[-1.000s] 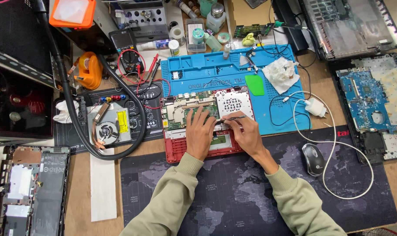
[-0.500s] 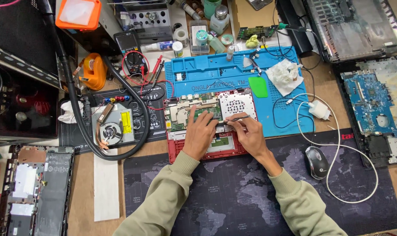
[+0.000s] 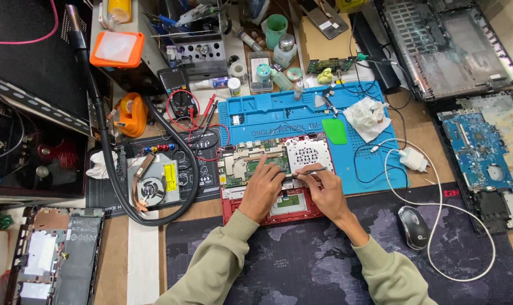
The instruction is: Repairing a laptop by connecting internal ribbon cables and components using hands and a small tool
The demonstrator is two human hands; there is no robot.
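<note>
We see a wooden desk (image 3: 426, 133) crowded with repair gear, and across its near side, under both forearms, lies a dark desk mat (image 3: 301, 260) printed with a world map. Beyond the hands sits a blue work mat (image 3: 279, 116), reaching away from the fingertips and off to the right of the right hand. On the seam between those two mats rests the red opened laptop (image 3: 276, 172), its circuit board bared; it lies directly beneath both hands.

Our left hand (image 3: 262, 189) rests on the board with its fingers loosely curled and the index finger stretched forward, pressing down on the parts and gripping nothing. Our right hand (image 3: 323, 189), just beside it, is closed in a pinch on a thin dark tool (image 3: 308, 170), which runs leftward toward the left hand's fingertips; whether its tip touches the board we cannot tell.

Well to the left of the left hand lies a cooling fan (image 3: 152, 189) on a dark pad, ringed by a black hose (image 3: 183, 186). To the right of the right hand, near the forearm, sits a black mouse (image 3: 413, 227), and farther out beyond it a white charger (image 3: 413, 160) with its cable looping over the desk. Past the fingertips, on the blue mat, we see a green pick (image 3: 334, 131) and a crumpled tissue (image 3: 366, 116).
</note>
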